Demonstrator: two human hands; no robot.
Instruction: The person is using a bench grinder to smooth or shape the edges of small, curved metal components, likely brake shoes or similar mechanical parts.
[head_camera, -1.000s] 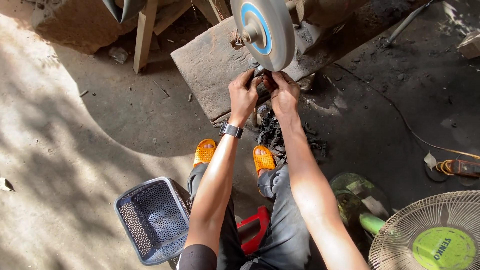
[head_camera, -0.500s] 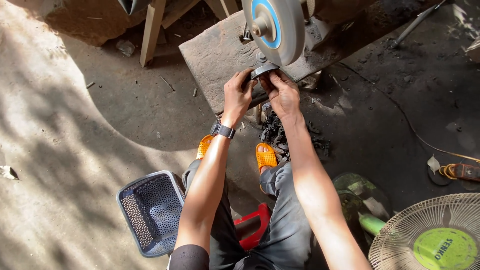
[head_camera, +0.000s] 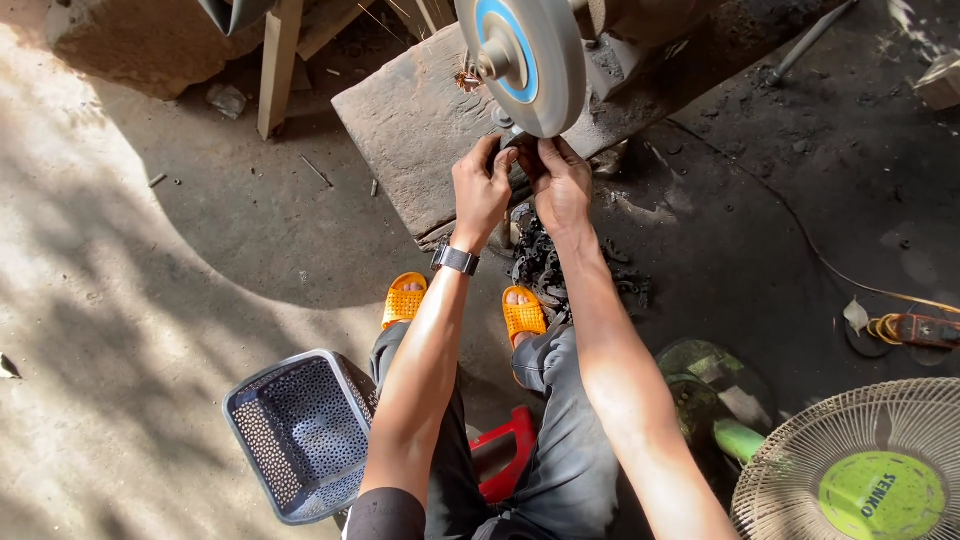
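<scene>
Head view: small dark part (head_camera: 517, 143) between both hands' grip, under grinding wheel (head_camera: 525, 60).

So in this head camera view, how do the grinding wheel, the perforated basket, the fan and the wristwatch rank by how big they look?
1. Fan, though the frame cuts it off.
2. Perforated basket; it sits nearer the camera than the wheel, so its true size against it is unsure.
3. Grinding wheel.
4. Wristwatch, on the left hand, clearly smallest.

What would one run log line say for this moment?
left hand: grips small part | right hand: grips same part | part: at grinding wheel | basket: left
</scene>
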